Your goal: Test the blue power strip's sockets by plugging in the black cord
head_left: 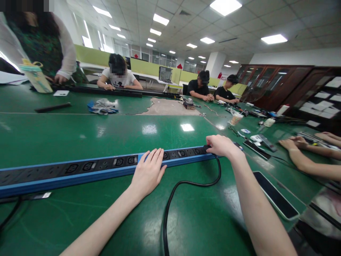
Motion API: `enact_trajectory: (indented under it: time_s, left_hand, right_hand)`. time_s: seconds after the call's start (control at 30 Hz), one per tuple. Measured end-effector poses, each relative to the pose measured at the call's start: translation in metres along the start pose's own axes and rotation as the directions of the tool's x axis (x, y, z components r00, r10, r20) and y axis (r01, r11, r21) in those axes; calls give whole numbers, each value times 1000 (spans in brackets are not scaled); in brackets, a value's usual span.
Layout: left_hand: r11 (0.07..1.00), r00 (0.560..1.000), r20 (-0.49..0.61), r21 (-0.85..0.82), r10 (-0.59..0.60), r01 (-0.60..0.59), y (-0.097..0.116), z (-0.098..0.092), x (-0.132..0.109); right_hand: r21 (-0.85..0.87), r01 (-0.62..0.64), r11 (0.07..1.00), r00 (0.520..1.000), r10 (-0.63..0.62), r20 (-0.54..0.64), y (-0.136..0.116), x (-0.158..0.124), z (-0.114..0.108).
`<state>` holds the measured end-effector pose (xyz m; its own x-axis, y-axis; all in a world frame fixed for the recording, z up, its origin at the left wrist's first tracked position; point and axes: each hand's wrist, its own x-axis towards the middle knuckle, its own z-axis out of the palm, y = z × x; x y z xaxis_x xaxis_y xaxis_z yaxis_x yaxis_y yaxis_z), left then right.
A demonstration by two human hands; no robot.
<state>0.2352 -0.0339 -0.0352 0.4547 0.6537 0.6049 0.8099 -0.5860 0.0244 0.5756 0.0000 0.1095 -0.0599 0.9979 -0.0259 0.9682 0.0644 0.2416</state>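
A long blue power strip (103,174) with black sockets lies slantwise across the green table. My left hand (148,172) rests over its middle, fingers stretched across the sockets and thumb along the near side. At the strip's right end my right hand (221,145) has its fingers closed around a black plug (206,148), which is against the socket face. How deep the plug sits is hidden. From it a black cable (183,182) curves down over the table toward the bottom of the view.
A phone (277,195) lies right of my right forearm. Further off are gloves (102,106), a tumbler (36,76), a drink cup (236,118) and small parts. A co-worker's hands (293,143) rest at the right. Several people sit or stand around the table (119,131).
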Motion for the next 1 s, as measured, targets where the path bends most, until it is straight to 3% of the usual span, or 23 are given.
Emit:
enact_trajectory:
  time_s: [0.3, 0.4, 0.5, 0.6, 0.77, 1.0]
  left_hand:
    - [1000, 1000, 16, 20, 5, -5, 1, -2, 0]
    - [1000, 1000, 23, 25, 3, -3, 1, -2, 0]
    - [1000, 1000, 14, 23, 4, -5, 1, -2, 0]
    - [1000, 1000, 7, 23, 8, -8, 1, -1, 0]
    - [1000, 1000, -7, 13, -3, 3, 1, 0, 0]
    - [1000, 1000, 2, -1, -2, 2, 2, -1, -1]
  right_hand:
    - [116, -78, 990, 995, 70, 70, 4, 7, 5]
    - [115, -145, 983, 981, 127, 148, 7, 8, 5]
    - [151, -109, 983, 971, 72, 228, 8, 9, 6]
    - [111, -46, 993, 981, 24, 194, 7, 11, 8]
    - [57, -102, 993, 982, 92, 166, 4, 17, 11]
    - [67, -67, 995, 994, 61, 90, 2, 9, 27]
